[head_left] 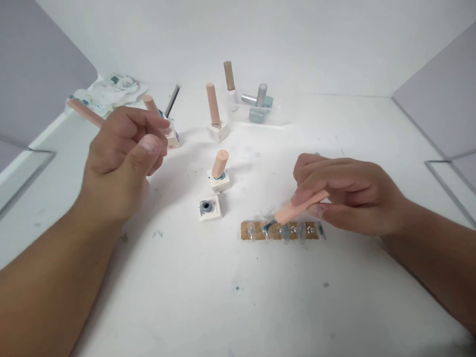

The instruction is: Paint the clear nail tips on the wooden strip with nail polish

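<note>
My right hand (345,191) grips a nail polish brush (293,208) by its peach cap. The dark bristles touch a clear false nail (267,230), second from the left on a brown strip (274,233). Several clear nails sit along this strip, some with bluish marks. Raised at the left, my left hand (124,148) is loosely curled, thumb towards the fingers, and nothing shows in it. A peach cap (85,113) sticks out behind it; its lower end is hidden. An uncapped white bottle (210,207) with dark polish round its mouth stands between my hands.
Behind the uncapped bottle stands a capped polish bottle (219,178), and farther back another (213,114). A third bottle (171,135) is partly behind my left hand. A clear tray (275,116) holds more bottles at the back. Stained tissue (111,91) lies back left.
</note>
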`<state>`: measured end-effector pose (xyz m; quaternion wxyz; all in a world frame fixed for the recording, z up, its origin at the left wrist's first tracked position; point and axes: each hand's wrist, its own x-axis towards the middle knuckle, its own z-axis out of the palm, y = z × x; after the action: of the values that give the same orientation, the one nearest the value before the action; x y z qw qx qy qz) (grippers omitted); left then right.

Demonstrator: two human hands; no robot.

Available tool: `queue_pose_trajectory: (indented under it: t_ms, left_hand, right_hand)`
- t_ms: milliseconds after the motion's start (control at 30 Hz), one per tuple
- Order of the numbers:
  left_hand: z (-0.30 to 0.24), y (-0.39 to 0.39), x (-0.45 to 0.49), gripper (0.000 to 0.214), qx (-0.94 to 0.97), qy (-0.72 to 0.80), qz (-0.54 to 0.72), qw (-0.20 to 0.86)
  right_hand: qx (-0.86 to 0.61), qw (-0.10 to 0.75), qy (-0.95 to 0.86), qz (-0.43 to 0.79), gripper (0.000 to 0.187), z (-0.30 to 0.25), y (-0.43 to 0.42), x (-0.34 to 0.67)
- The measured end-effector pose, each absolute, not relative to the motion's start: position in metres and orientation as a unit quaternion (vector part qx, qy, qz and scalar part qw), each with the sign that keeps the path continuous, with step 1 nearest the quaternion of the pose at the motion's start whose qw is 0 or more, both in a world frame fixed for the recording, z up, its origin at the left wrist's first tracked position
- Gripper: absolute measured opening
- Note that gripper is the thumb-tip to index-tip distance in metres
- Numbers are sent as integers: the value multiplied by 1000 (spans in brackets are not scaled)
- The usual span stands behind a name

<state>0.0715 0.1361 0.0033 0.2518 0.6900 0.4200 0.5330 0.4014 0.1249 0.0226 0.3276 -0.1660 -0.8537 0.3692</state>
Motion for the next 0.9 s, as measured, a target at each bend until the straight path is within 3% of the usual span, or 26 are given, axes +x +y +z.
queue_pose_trajectory:
  t_ms: [500,900]
  left_hand:
    - [4,136,71,35,692,405,540,257]
    - [9,127,72,30,711,417,529,204]
  right_hand:
    - [-236,291,-851,367,9,25,121,405]
    - [-310,302,-791,434,18,24,122,408]
